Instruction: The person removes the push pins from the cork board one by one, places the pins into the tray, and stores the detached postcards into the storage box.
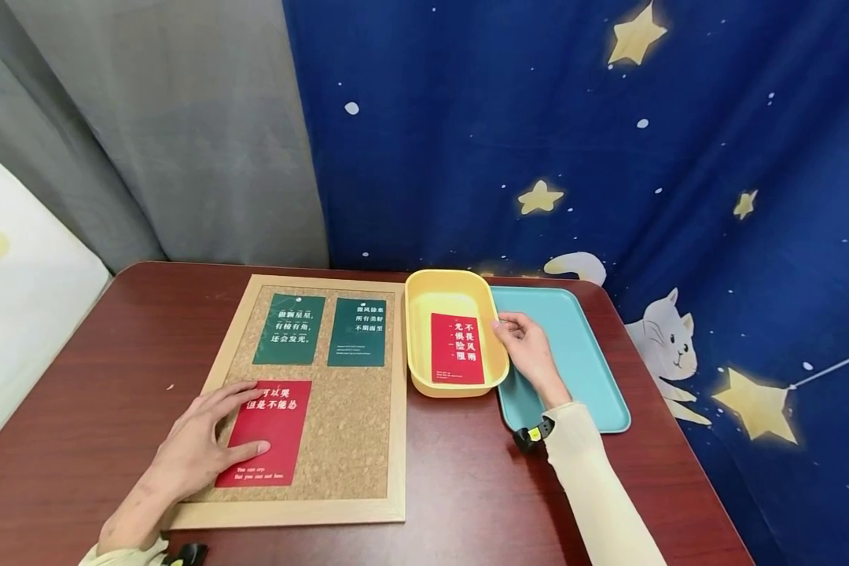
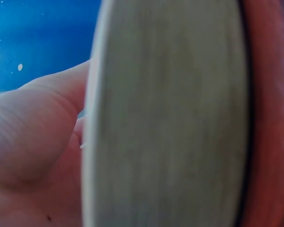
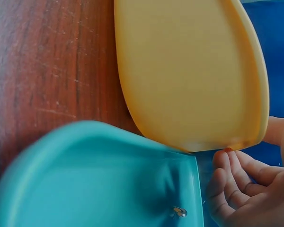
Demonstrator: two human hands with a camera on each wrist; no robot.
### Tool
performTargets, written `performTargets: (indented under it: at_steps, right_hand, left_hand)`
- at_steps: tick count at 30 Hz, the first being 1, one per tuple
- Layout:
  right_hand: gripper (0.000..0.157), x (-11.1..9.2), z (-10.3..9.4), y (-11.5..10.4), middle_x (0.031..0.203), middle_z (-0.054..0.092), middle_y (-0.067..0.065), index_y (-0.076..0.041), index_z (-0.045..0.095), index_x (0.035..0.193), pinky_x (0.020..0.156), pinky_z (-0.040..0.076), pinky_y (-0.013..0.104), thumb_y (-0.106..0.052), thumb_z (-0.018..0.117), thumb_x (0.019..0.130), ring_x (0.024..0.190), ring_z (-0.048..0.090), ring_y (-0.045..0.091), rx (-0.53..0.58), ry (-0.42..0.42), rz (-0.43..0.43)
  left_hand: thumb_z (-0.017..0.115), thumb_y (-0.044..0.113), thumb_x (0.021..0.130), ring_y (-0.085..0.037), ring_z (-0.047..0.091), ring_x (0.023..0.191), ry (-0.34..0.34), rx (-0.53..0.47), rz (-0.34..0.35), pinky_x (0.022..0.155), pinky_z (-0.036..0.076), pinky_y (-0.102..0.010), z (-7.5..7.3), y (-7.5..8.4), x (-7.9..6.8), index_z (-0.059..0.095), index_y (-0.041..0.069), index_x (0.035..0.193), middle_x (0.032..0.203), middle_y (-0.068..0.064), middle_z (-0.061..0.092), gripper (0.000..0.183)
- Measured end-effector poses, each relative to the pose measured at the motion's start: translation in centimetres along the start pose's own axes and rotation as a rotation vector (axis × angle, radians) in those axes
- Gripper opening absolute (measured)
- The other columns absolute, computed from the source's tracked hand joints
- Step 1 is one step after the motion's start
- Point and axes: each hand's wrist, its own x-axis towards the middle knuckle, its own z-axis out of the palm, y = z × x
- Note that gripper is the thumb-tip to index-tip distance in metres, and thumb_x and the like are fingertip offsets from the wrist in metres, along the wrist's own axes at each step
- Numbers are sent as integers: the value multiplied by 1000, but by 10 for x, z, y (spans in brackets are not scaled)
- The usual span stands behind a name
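Left hand [image 1: 196,442] at eight o'clock, thumb [image 1: 250,451] and fingers [image 1: 228,396] apart; right hand [image 1: 530,350] at four o'clock, fingers bent, pinching.

the cork board [image 1: 347,440] looks rough, the yellow bin [image 1: 442,303] smooth plastic.

Behind the counter [image 1: 460,479] hang a grey curtain [image 1: 205,141] at the far-left corner and a blue curtain [image 1: 453,189] with yellow stars [image 1: 637,34] and, beside the right edge, a white cat [image 1: 665,339], while a white surface [image 1: 24,322] flanks the left edge.
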Motion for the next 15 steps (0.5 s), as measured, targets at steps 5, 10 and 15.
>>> performTargets:
  at_steps: [5,10,15]
  right_hand:
    - [42,2,3,0,119,66,16,-6,59,133,93,51,39,-32,59,100,106,61,28,-22,0,-15]
    - [43,3,4,1,122,66,17,-4,58,135,90,53,35,-31,56,101,107,63,27,-29,-21,-8]
    - [41,3,5,3,118,67,16,-4,60,133,84,54,31,-31,55,102,103,63,26,-36,-19,4]
  left_hand:
    - [87,49,68,-36,39,127,1,5,3,88,50,-61,-1,-1,0,56,14,138,146,-12,46,85]
    - [87,49,68,-35,39,127,2,8,16,87,50,-59,0,0,0,57,14,138,147,-11,45,84]
    - [87,49,68,-34,39,128,8,1,29,89,47,-61,0,-1,0,57,15,138,148,-11,44,83]
